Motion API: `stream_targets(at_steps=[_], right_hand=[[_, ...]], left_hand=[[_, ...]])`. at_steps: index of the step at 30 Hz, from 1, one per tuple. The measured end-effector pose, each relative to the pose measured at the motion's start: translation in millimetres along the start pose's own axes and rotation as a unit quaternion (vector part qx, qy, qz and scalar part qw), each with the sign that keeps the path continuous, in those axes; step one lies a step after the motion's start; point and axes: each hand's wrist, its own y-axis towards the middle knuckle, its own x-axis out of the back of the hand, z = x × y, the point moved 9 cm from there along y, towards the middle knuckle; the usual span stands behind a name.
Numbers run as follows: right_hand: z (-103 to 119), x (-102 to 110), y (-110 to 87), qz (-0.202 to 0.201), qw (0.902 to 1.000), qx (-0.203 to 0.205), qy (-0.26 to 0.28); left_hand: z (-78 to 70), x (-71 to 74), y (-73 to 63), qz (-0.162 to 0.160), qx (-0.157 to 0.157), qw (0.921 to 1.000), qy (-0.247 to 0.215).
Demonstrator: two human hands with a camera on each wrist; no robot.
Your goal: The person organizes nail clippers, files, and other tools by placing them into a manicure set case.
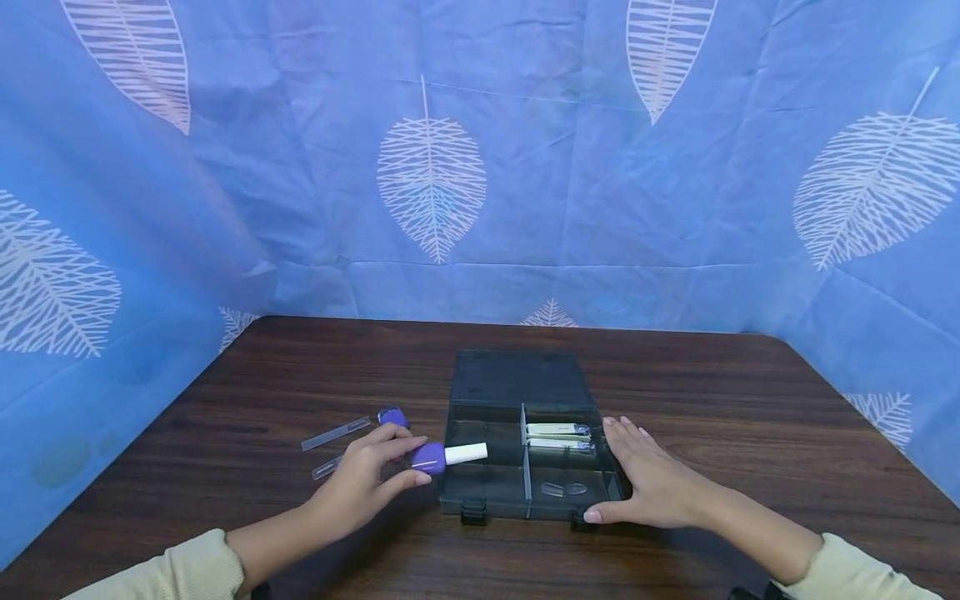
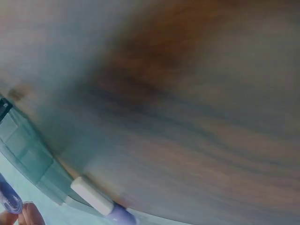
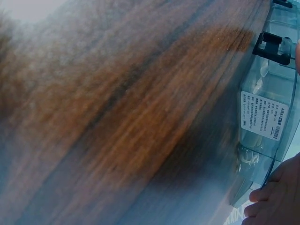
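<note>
My left hand pinches a purple nail polish bottle with a white cap between thumb and fingers. The cap reaches over the left side of a dark see-through plastic case, whose lid lies back. My right hand rests along the case's right side, fingers extended, thumb at the front corner near a latch. Two nail clippers lie in the right rear compartment. In front of them sit two small clear oval pieces. A second purple item, partly hidden, lies behind my left hand.
Two flat translucent strips lie left of the case, one partly behind my left hand. A printed label shows on the case in the right wrist view. Blue leaf-patterned cloth hangs around the brown wooden table.
</note>
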Motion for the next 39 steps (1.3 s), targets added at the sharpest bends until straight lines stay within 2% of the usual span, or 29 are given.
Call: stream_targets(at_steps=[5, 14, 19, 29, 34, 37, 39], right_hand=[[0, 0, 0.8, -0.002, 1.0, 0.001, -0.007], [-1, -1, 0.1, -0.005, 1.0, -0.002, -0.001], [-2, -1, -0.4, -0.005, 0.9999, -0.009, 0.001], [0, 0, 0.7, -0.008, 1.0, 0.001, -0.006], [0, 0, 0.6, -0.007, 1.0, -0.003, -0.002], [0, 0, 0.5, -0.006, 1.0, -0.006, -0.002], [0, 0, 0.3, -0.005, 1.0, -0.006, -0.003]], left_hand=[[-6.2, -8.5, 8.8, 0.006, -0.015, 0.9998, -0.013], [-8.3, -29.0, 22.2, 0.041, 0.0, 0.9989, -0.022], [-12.8, -39.1, 27.4, 0.071, -0.013, 0.9972, 0.016], [-19.5, -53.5, 36.8, 0.133, -0.039, 0.9875, 0.076], [-24.6, -57.3, 43.8, 0.165, -0.05, 0.9795, 0.104], [-27.8, -60.3, 46.7, 0.189, -0.057, 0.9695, 0.145], [-29.0, -63.3, 47.5, 0.206, -0.059, 0.9601, 0.18]])
